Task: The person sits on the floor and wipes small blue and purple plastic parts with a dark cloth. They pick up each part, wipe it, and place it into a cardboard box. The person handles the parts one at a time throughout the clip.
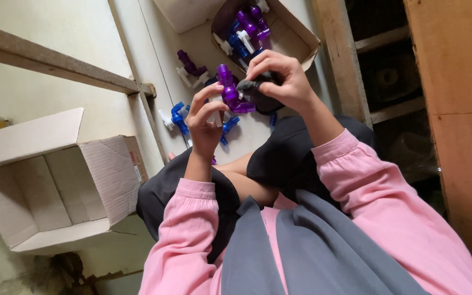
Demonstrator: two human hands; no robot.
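My left hand [203, 123] grips a purple plastic tap [229, 90] by its lower end, fingers curled round it so the white part under my palm is mostly hidden; my right hand [282, 82] is pinched shut on a dark cloth [259, 94] pressed against the tap's side, and the cloth covers whatever lies beneath it; I cannot tell how the tap's far end is shaped; more blue and purple taps [180, 117] lie on the pale floor [83, 38] just beyond my knees, some blocked by my hands; a small cardboard box [301, 38] ahead holds further taps, its top cut off by the frame; a larger empty carton [55, 180] lies on its side to my left; a wooden rail [55, 65] crosses the floor, and wooden shelving [449, 109] stands dim on my right
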